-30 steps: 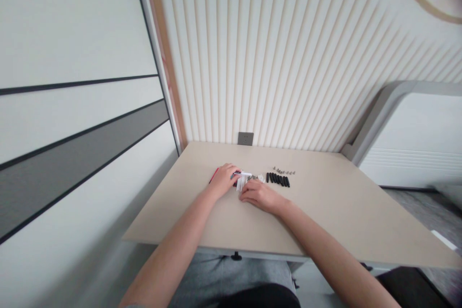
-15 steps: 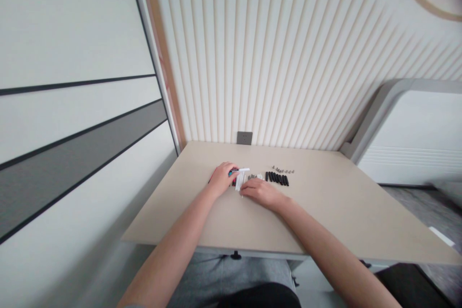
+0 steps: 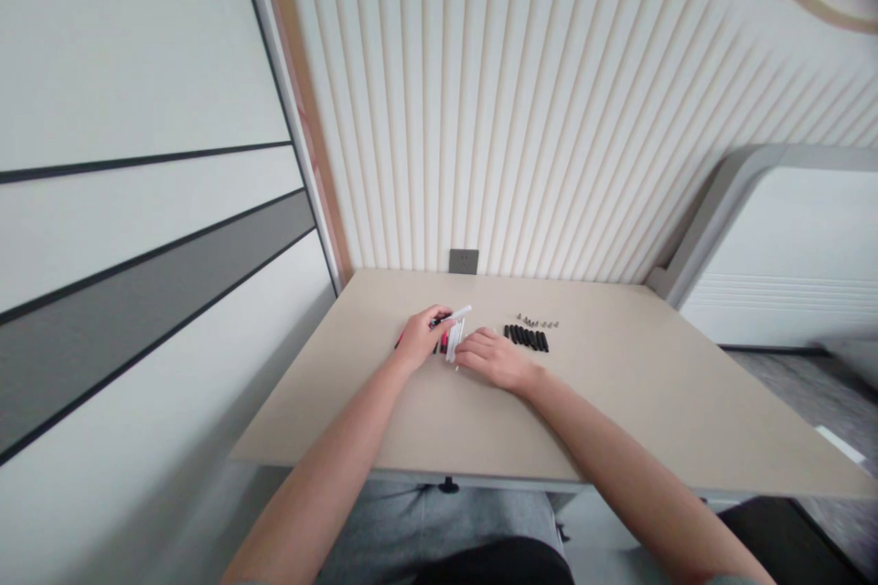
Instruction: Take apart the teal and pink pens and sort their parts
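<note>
Left hand [image 3: 418,338] closes on a slim white plastic stick [image 3: 461,313]; right hand [image 3: 494,361], loosely curled, lies just beside a white ribbed strip [image 3: 454,340]. Black cylindrical pegs [image 3: 525,339] and small metal screws [image 3: 539,324] sit right of them on the beige counter [image 3: 617,402].

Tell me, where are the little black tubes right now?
In the head view, the row of black tubes lies on the beige table, just beyond and right of the right hand, with a line of small metal pieces directly behind it.
</note>
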Demonstrator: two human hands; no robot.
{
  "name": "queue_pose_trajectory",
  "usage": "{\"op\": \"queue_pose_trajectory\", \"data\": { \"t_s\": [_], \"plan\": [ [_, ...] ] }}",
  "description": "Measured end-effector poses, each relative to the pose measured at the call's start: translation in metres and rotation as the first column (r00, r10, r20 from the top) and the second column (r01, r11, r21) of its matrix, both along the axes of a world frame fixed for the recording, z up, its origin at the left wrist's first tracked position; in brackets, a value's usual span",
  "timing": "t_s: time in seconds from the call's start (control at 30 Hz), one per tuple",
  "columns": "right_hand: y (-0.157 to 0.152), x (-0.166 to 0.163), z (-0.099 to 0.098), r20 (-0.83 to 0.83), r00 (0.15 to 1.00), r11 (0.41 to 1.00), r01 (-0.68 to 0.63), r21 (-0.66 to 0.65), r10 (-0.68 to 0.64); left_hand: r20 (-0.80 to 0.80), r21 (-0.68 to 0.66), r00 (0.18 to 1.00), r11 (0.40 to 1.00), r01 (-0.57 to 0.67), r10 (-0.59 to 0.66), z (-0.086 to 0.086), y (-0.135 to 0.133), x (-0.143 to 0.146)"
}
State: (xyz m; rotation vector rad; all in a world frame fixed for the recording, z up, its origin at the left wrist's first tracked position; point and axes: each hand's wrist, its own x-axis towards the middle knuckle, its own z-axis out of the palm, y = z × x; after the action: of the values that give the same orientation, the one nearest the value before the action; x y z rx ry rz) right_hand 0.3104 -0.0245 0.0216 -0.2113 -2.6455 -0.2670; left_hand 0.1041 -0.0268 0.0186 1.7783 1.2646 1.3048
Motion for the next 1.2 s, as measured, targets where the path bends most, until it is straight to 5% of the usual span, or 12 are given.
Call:
{"op": "queue_pose_trajectory", "data": {
  "t_s": [0.17,0.23,0.3,0.37,0.47,1.0,1.2],
  "plan": [
    [-0.006,0.007,0.004,-0.267,0.961,0.991,0.034,-0.130,-0.068,0.436,-0.106,0.896,0.983,0.149,-0.089,0.003,-0.002,0.004],
    [-0.006,0.010,0.003,-0.332,0.927,0.974,0.113,-0.198,-0.175,0.349,-0.086,0.934,0.990,0.113,-0.077,0.003,-0.002,0.003],
    [-0.004,0.014,0.002,-0.338,0.890,0.934,0.213,-0.287,-0.307,0.074,-0.020,0.995,0.998,0.063,-0.061,0.002,-0.002,0.000],
    [0.000,0.019,0.001,-0.319,0.851,0.882,0.295,-0.368,-0.418,-0.215,0.077,0.976,0.996,0.053,-0.035,0.001,-0.002,-0.003],
    [0.010,0.030,-0.001,-0.306,0.811,0.836,0.358,-0.416,-0.499,-0.400,0.173,0.916,0.984,0.042,0.031,-0.001,0.000,-0.007],
    [0.019,0.031,-0.010,-0.243,0.862,0.853,0.324,-0.409,-0.444,-0.428,0.170,0.903,0.985,0.035,0.042,-0.006,0.001,-0.004],
    [0.005,0.018,-0.003,-0.223,0.918,0.895,0.226,-0.385,-0.328,-0.415,0.162,0.910,0.982,0.095,-0.020,-0.013,0.003,-0.003]
  ]
}}
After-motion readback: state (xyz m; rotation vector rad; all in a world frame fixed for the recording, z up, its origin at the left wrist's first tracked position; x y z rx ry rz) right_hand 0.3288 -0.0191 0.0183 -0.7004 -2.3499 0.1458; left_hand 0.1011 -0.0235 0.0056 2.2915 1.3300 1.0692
